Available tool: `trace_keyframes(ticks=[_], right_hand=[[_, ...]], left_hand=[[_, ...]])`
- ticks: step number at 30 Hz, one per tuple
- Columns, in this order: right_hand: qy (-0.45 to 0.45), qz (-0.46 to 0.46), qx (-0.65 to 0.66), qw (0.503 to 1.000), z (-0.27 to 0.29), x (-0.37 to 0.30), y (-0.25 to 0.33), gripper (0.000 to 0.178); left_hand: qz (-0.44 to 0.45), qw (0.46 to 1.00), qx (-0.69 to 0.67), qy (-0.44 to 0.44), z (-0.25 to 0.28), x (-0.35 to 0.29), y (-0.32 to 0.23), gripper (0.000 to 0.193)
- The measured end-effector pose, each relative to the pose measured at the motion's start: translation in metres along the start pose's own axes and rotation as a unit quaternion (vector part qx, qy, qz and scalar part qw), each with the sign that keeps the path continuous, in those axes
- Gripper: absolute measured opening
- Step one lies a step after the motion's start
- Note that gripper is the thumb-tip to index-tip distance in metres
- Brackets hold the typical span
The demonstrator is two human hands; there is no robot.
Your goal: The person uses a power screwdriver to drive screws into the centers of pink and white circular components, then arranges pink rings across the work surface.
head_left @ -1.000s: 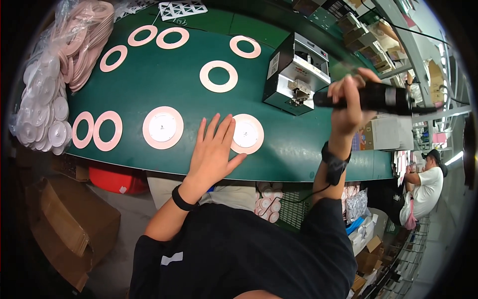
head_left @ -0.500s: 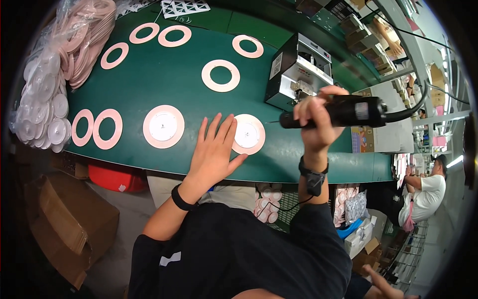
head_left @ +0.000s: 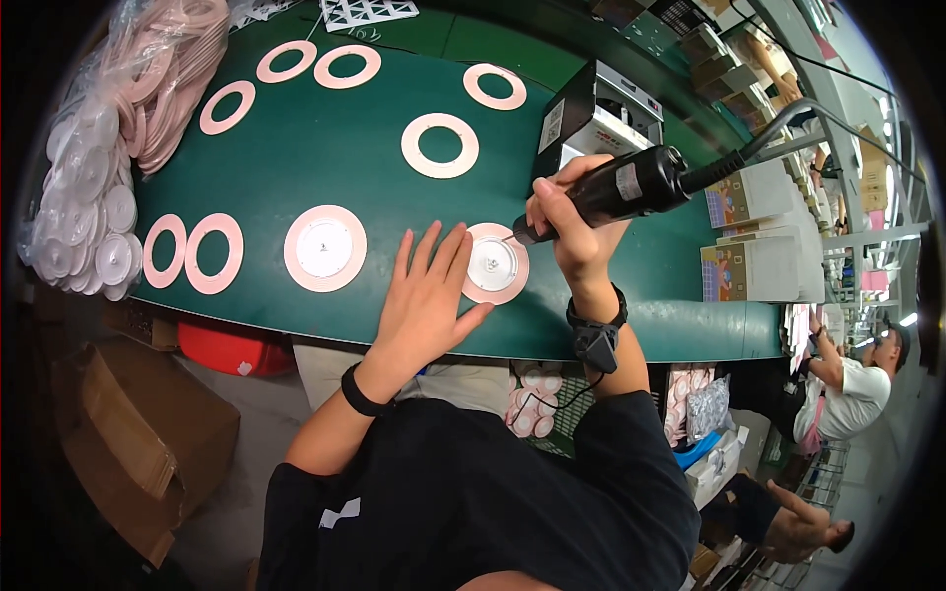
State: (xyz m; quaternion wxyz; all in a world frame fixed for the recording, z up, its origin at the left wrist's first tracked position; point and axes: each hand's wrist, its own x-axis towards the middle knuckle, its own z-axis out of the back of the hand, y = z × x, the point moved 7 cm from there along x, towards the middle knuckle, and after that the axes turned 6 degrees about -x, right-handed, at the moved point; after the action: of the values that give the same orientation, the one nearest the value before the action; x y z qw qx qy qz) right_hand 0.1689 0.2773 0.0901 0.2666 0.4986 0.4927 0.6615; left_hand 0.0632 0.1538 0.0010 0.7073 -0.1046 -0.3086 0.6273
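Observation:
My right hand [head_left: 581,231] grips a black electric screwdriver [head_left: 621,189], tilted so its tip meets the upper right part of a pink ring with a white disc [head_left: 493,264] in its middle. Flat on the table, my left hand [head_left: 422,291] has its fingers stretched out, and their tips touch that ring's left edge. Another pink ring with a white disc [head_left: 324,248] lies to the left of this hand. Farther back rests a plain pink ring [head_left: 439,146] with an open centre.
Several more pink rings [head_left: 214,254] lie about the green table [head_left: 266,177]. At the left edge, clear bags hold pink rings [head_left: 177,84] and white discs [head_left: 94,217]. A black and silver machine [head_left: 601,118] stands behind the screwdriver. Cartons [head_left: 759,271] and other people are at the right.
My right hand has brought the screwdriver left and onto the ring with the disc, tilting it more. My left hand stays in place. A person at lower right has come further into view.

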Motion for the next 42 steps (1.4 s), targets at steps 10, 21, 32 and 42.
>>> trace_keyframes(ticks=[10,21,32,42], right_hand=[[-0.051,0.063,-0.012,0.997,0.023,0.005,0.029,0.03],[-0.133,0.084,-0.074,0.985,0.088,0.059,0.046,0.02],[-0.131,0.136,-0.012,0.982,0.056,0.012,0.073,0.019],[-0.161,0.158,-0.043,0.973,0.093,0.043,0.081,0.019]], left_hand=[[0.001,1.0,0.007,-0.003,-0.003,-0.004,0.003,0.081],[0.001,1.0,-0.004,0.005,-0.002,-0.003,0.0,0.081],[0.002,1.0,-0.011,-0.012,0.0,-0.002,0.001,0.082],[0.005,1.0,-0.001,-0.001,-0.003,-0.002,0.001,0.087]])
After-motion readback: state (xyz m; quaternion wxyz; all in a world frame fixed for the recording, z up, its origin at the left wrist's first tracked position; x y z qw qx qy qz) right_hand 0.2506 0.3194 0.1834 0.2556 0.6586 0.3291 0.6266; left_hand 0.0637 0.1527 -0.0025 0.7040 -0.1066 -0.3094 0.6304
